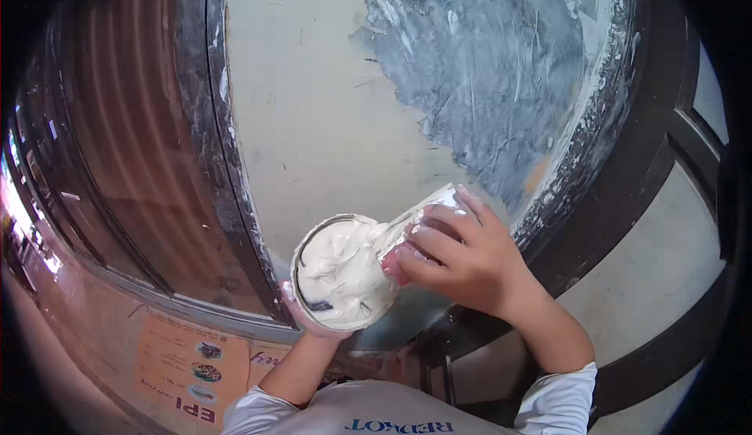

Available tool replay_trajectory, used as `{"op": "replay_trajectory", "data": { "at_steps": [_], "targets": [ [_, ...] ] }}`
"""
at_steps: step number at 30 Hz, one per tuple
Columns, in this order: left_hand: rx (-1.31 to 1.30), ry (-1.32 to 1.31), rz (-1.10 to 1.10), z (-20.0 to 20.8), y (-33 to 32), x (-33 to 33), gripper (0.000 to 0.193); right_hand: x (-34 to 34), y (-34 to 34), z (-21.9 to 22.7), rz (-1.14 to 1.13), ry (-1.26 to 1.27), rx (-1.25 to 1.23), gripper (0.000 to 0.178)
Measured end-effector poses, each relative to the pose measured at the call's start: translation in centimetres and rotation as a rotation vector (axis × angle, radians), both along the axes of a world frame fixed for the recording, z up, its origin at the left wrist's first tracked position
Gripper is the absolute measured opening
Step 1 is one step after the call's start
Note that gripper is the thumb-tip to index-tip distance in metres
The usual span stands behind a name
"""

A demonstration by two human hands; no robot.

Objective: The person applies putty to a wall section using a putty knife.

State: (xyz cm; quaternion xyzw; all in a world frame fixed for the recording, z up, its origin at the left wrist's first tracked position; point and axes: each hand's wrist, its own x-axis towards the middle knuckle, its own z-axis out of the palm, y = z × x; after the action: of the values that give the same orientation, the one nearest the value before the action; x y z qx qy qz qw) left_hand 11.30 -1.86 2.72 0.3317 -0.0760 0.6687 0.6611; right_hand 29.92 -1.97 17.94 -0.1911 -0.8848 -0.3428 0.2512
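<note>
A round tin [295, 272] of thick off-white putty [345, 266] rests in my left hand [310, 325], whose fingers wrap it from below and the left side. Most of that hand is hidden under the tin. My right hand [466, 251] grips a flat, putty-smeared scraper [415, 214] at the tin's right rim. One end of the scraper touches the putty, and something pinkish-red [394, 266] shows under the fingers. Ahead stands a flat panel, coated smooth cream [294, 98] on the left and streaky blue-grey [486, 74] on the right.
A dark frame with white smears [583, 149] borders the panel on the right, beside dark bars with pale panes [650, 247]. At left are a dark frame [196, 82] and brown glossy panelling [125, 121]. A printed orange-brown cardboard sheet [168, 364] lies on the floor.
</note>
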Motion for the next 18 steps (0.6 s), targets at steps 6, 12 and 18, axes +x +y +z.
{"op": "replay_trajectory", "data": {
  "at_steps": [6,12,18],
  "targets": [
    [-0.06,0.015,-0.016,-0.8,-0.5,0.1,0.098,0.9,-0.1,0.4,-0.096,0.022,-0.014,0.025],
    [-0.137,0.033,-0.046,-0.6,-0.2,0.3,0.098,1.8,2.1,-0.4,0.029,0.091,0.057,0.021],
    [-0.215,0.044,-0.074,-0.8,0.0,0.3,0.098,2.0,2.5,-0.1,0.111,0.116,0.093,0.021]
  ]
}}
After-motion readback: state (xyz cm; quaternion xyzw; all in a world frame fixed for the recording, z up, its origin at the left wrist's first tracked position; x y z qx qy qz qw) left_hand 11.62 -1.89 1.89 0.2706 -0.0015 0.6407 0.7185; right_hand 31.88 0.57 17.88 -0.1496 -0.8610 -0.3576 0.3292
